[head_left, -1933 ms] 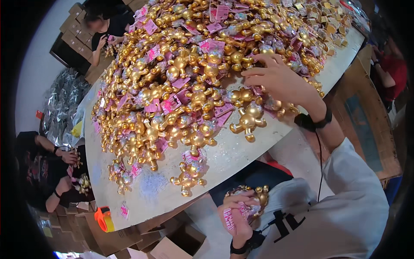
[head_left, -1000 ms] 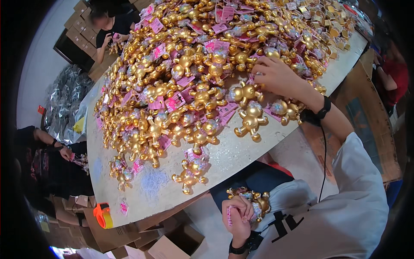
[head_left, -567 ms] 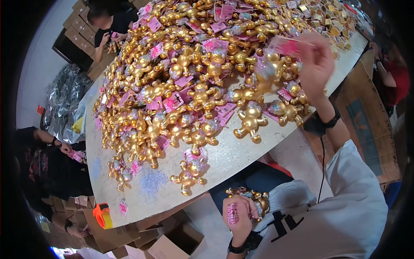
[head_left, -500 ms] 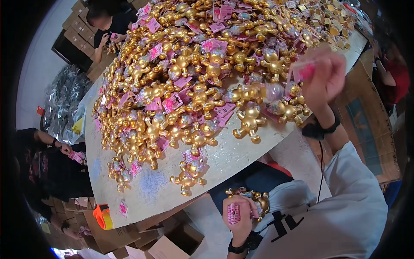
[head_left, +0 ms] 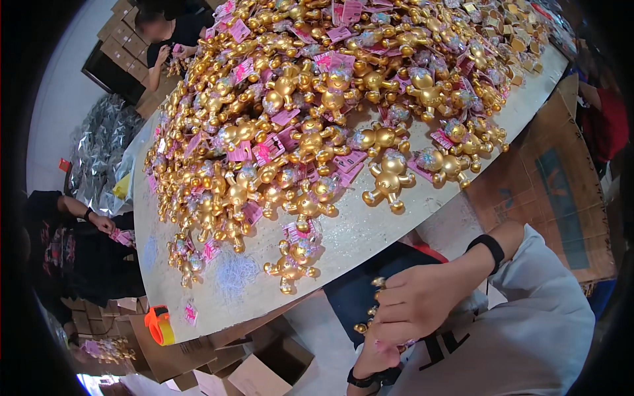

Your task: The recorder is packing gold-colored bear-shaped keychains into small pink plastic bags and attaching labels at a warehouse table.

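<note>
My right hand (head_left: 422, 300) has its fingers curled over my left hand (head_left: 375, 355), low in front of my body. What lies inside its fingers is hidden. Only the wrist and part of the thumb side of my left hand show below it. Gold bear-like figurines (head_left: 362, 327) are held there, with shiny round limbs poking out left of my fingers. On the white table, the nearest figurine (head_left: 389, 181) lies close to the edge. Another gold figurine (head_left: 290, 264) with a pink card lies farther left.
A large heap of gold figurines (head_left: 284, 92) with pink cards covers the table (head_left: 356, 247). An orange-and-yellow tape dispenser (head_left: 158, 325) sits at its left corner. Open cardboard boxes (head_left: 274, 366) stand below. Co-workers (head_left: 72, 244) handle pieces at the left and far side.
My right hand has come down from above the table's right side to my left hand, covering it. The pink card seen in my left hand is now hidden. My view has shifted slightly.
</note>
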The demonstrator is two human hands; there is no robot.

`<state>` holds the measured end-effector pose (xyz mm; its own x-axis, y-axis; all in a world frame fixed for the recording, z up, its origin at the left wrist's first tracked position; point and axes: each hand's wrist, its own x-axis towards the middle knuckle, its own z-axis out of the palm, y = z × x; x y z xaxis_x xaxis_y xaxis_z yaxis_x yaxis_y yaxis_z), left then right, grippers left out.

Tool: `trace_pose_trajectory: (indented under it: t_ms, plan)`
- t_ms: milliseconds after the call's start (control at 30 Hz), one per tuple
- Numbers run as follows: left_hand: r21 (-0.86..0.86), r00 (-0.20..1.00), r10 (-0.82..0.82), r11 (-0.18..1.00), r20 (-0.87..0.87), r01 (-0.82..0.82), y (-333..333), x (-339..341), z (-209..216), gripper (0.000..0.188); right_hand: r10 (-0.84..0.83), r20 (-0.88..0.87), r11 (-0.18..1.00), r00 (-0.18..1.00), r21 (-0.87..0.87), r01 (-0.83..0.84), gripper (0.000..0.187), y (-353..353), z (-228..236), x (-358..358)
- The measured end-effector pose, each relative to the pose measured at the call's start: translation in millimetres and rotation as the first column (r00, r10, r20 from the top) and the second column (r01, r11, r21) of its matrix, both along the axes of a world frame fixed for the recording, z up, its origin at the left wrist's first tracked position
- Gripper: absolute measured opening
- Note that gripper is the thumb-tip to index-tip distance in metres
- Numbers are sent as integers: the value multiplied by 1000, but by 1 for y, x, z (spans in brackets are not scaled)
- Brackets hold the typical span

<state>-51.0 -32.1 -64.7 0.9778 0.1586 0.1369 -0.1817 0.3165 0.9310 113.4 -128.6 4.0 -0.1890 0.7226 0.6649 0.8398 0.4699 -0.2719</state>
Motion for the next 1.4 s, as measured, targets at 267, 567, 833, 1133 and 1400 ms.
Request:
trace_pose_trajectory:
  t_ms: [267,567,833,1133,1400]
  plan:
    - [-308,945,-31,948,-326,-75,-6,20,28,22,-211,25,887,977,-415,202,15,25,2,55]
    - [-221,949,54,967,-310,-127,-4,20,27,23,-661,463,566,591,-210,797,50,46,-40,162]
    - [-438,993,-42,899,-110,-10,-3,21,21,20,-624,451,584,638,-274,764,40,49,-40,160]
    - [-555,985,-58,831,-161,-42,-4,20,15,25,-794,-18,601,607,117,790,22,42,-38,163]
    - [-478,979,180,854,-94,-203,-10,20,22,21,23,-535,672,845,633,383,22,-3,23,77]
